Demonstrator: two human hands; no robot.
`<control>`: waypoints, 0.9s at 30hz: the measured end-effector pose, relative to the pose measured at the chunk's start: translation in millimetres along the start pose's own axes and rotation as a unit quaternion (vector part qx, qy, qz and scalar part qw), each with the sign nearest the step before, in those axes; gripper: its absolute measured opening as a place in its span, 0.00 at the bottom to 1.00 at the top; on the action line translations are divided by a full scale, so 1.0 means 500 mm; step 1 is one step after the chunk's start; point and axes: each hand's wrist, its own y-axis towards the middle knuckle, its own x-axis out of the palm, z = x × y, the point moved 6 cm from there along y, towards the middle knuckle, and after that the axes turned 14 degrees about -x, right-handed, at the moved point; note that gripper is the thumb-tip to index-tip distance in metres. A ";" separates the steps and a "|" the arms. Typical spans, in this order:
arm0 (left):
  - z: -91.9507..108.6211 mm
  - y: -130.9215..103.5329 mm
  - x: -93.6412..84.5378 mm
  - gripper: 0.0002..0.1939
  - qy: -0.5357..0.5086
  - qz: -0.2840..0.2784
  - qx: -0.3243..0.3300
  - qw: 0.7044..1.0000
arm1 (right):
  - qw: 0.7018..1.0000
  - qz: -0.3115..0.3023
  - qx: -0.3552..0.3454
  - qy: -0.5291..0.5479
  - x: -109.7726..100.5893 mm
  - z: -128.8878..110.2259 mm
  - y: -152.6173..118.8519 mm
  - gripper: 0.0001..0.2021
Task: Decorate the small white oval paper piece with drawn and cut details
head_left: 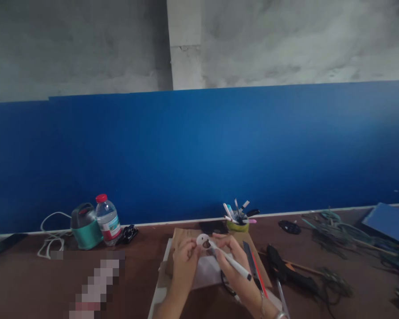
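Note:
A small round white piece (203, 241) with dark marks on it is pinched at its left edge by the fingers of my left hand (186, 261). My right hand (232, 257) grips a white marker (234, 265), whose dark end points down to the right and whose other end meets the white piece. Beneath both hands lie brown cardboard (182, 233) and a white sheet (206, 271). Right beside my right hand rest a dark ruler (252, 262) and a red strip (260, 274).
A pen holder (238, 227) stands behind the cardboard. To the left are a bottle (109, 221), a green container (86, 228) and a white cable (55, 239). A black glue gun (291, 272), tangled green strands (339, 230) and a blue folder (390, 223) lie right.

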 end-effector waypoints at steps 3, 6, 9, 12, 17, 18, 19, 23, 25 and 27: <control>0.011 -0.007 0.001 0.15 -0.016 -0.013 0.008 1.000 | 1.000 -0.004 0.018 0.014 0.007 0.009 -0.003 0.06; 0.015 -0.012 0.003 0.16 -0.009 -0.011 0.010 1.000 | 0.999 -0.006 0.028 0.020 0.014 0.016 -0.007 0.08; 0.011 -0.011 0.008 0.18 -0.007 -0.017 0.011 1.000 | 1.000 0.012 0.024 0.011 0.013 0.020 -0.009 0.09; 0.006 -0.009 0.009 0.19 -0.008 -0.013 0.013 1.000 | 0.999 0.033 0.021 0.014 0.010 0.024 -0.010 0.11; 0.003 -0.011 0.009 0.19 0.001 -0.010 0.008 1.000 | 0.999 0.020 0.035 0.019 0.014 0.034 -0.012 0.12; 0.003 -0.011 0.009 0.19 0.003 -0.012 0.006 1.000 | 0.999 0.021 0.037 0.018 0.014 0.036 -0.012 0.12; 0.004 -0.012 0.009 0.19 0.005 -0.014 0.006 1.000 | 0.999 0.023 0.038 0.016 0.014 0.037 -0.012 0.12; 0.005 -0.013 0.008 0.16 0.007 -0.008 0.006 1.000 | 0.999 0.016 0.040 0.004 0.017 0.031 -0.010 0.10; 0.004 -0.012 0.009 0.16 0.004 -0.012 0.004 1.000 | 0.999 0.011 0.040 -0.008 0.018 0.025 -0.008 0.08; 0.003 -0.012 0.011 0.16 0.001 -0.016 0.002 1.000 | 0.999 0.013 0.041 -0.015 0.018 0.022 -0.007 0.07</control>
